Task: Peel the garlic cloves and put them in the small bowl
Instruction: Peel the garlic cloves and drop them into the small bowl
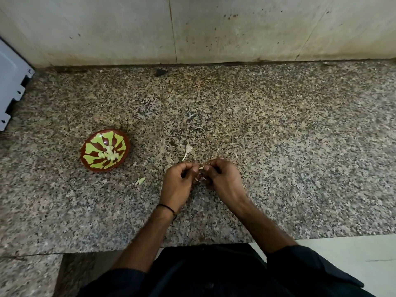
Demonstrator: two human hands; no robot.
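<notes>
Table [278, 146]: speckled granite slab spanning the view, set against a stained pale wall [214, 28].
White panel [10, 82]: notched edge, at the far left end of the table; what it belongs to cannot be told.
Left hand [177, 183]: fingers curled, thumb and fingertips pinching one end of the garlic clove [201, 167]; black band [167, 209] at the wrist.
Right hand [222, 179]: fingers curled, pinching the clove's other end. The clove is held between the two hands just above the table.
Small bowl [90, 144]: brown with green pattern, on the table left of the hands, well apart from them.
Peeled cloves [109, 154]: a few, pale, at the bowl's centre.
Skin scraps [188, 150]: loose on the table near the hands.
</notes>
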